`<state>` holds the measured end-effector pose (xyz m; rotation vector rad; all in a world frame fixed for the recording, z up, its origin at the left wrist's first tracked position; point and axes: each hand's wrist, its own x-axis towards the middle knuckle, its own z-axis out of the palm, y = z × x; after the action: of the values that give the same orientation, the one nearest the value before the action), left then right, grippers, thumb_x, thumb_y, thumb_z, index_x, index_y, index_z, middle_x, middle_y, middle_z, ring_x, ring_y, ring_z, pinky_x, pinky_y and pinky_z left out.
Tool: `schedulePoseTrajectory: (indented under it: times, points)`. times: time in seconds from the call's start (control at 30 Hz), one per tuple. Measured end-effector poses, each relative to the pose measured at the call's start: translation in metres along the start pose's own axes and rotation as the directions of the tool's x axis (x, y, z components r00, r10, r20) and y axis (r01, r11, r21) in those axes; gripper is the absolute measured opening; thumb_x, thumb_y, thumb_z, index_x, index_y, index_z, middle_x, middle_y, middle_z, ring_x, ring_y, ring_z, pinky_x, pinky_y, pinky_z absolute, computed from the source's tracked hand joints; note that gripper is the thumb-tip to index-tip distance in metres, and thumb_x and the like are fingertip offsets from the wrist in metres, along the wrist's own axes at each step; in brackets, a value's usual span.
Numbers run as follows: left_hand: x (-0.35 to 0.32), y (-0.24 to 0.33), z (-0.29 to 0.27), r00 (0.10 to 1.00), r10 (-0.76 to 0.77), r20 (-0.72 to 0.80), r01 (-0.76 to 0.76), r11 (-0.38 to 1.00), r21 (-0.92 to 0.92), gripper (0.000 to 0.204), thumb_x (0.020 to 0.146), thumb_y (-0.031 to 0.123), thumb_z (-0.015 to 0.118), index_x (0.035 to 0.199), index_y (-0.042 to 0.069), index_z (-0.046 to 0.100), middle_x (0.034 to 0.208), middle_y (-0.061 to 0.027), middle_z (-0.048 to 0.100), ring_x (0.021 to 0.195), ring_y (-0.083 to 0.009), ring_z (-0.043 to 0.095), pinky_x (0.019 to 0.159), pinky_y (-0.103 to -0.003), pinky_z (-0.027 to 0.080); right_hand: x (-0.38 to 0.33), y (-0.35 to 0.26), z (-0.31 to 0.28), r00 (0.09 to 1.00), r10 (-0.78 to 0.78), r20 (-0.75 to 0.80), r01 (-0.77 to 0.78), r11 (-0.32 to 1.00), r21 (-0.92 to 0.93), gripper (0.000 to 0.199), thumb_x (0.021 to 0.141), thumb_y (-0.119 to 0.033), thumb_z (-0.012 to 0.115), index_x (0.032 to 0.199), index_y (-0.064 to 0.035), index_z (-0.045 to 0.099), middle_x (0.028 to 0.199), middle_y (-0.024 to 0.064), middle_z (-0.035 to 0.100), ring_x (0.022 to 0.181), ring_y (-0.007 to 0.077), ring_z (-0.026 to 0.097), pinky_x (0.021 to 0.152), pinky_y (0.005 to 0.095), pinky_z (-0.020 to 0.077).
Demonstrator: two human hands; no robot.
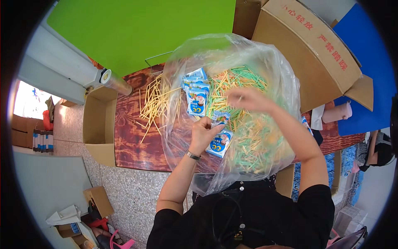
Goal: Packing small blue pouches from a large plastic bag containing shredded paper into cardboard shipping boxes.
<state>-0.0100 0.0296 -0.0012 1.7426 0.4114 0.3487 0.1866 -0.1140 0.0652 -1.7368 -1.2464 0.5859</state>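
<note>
A large clear plastic bag (286, 79) lies spread on the table, full of thin green, yellow and orange sticks (248, 145). My left hand (203, 133) is closed, its thumb and fingers pinching a small blue-and-white packet (222, 116). Just below the fingertips lies another blue-and-white packet (219, 144). Several more such packets (197, 97) form an overlapping stack to the left of the colored sticks. Over the sticks, my right hand (247, 98) is smeared by motion, so its fingers cannot be made out.
Loose pale yellow sticks (153, 103) are scattered on the reddish-brown table (128, 143) at left. A clear cylinder (118, 83) rests at the far left edge, above an open cardboard box (99, 118). At right stands a big carton (306, 54); another person (375, 149) is beyond.
</note>
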Motion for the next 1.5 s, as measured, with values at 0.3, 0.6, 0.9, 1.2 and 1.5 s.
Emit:
schedulePoseTrajectory:
  times: [0.3, 0.6, 0.9, 1.2, 1.5]
  points:
    - [-0.001, -0.044, -0.001, 0.998, -0.043, 0.044, 0.048, 0.991, -0.123, 0.011, 0.081, -0.002, 0.071, 0.085, 0.001, 0.062, 0.085, -0.0004, 0.065, 0.074, -0.0036, 0.058, 0.063, -0.021, 0.049, 0.045, 0.118, -0.084, 0.931, 0.362, -0.053, -0.274, 0.595, -0.756, 0.036, 0.075, -0.02, 0.07, 0.108, -0.0067, 0.065, 0.115, 0.0175, 0.061, 0.108, 0.034, 0.058, 0.094, 0.0433, 0.0453]
    - [0.004, -0.039, -0.005, 0.996, -0.075, 0.053, 0.08, 0.992, -0.101, 0.011, 0.082, -0.001, 0.07, 0.088, 0.001, 0.062, 0.089, -0.0015, 0.066, 0.077, -0.0044, 0.06, 0.067, -0.022, 0.05, 0.036, 0.114, -0.082, 0.954, 0.274, -0.125, -0.266, 0.569, -0.779, 0.031, 0.083, -0.027, 0.065, 0.106, -0.0063, 0.066, 0.118, 0.0165, 0.06, 0.113, 0.0331, 0.054, 0.096, 0.0446, 0.0441]
    - [-0.008, -0.028, -0.013, 0.998, -0.048, 0.042, 0.054, 0.985, -0.162, 0.012, 0.084, -0.001, 0.069, 0.093, 0.0, 0.062, 0.092, -0.0026, 0.067, 0.08, -0.0058, 0.061, 0.07, -0.022, 0.051, 0.026, 0.098, -0.088, 0.993, 0.062, -0.103, -0.112, 0.791, -0.602, 0.025, 0.094, -0.026, 0.054, 0.105, -0.0046, 0.061, 0.094, 0.0114, 0.066, 0.081, 0.0312, 0.064, 0.075, 0.0405, 0.0501]
    - [-0.01, 0.026, -0.019, 0.998, -0.051, 0.044, 0.067, 0.788, -0.612, 0.022, 0.085, 0.0, 0.066, 0.107, 0.0, 0.062, 0.099, -0.0038, 0.067, 0.087, -0.0088, 0.063, 0.077, -0.026, 0.052, -0.011, 0.015, -0.029, 0.874, 0.316, 0.368, -0.485, 0.591, 0.644, 0.022, 0.097, -0.026, 0.055, 0.111, -0.009, 0.058, 0.081, -0.0039, 0.057, 0.068, 0.0067, 0.054, 0.058, 0.0216, 0.0423]
    - [-0.009, 0.019, -0.027, 0.998, 0.001, 0.069, 0.047, 0.725, -0.687, 0.024, 0.086, 0.003, 0.067, 0.109, 0.002, 0.061, 0.102, -0.0035, 0.067, 0.09, -0.0089, 0.063, 0.079, -0.026, 0.052, 0.0, 0.007, -0.011, 0.916, 0.399, 0.031, -0.377, 0.886, -0.269, 0.025, 0.096, -0.028, 0.056, 0.108, -0.0063, 0.059, 0.091, 0.0032, 0.064, 0.074, 0.0104, 0.062, 0.06, 0.022, 0.0463]
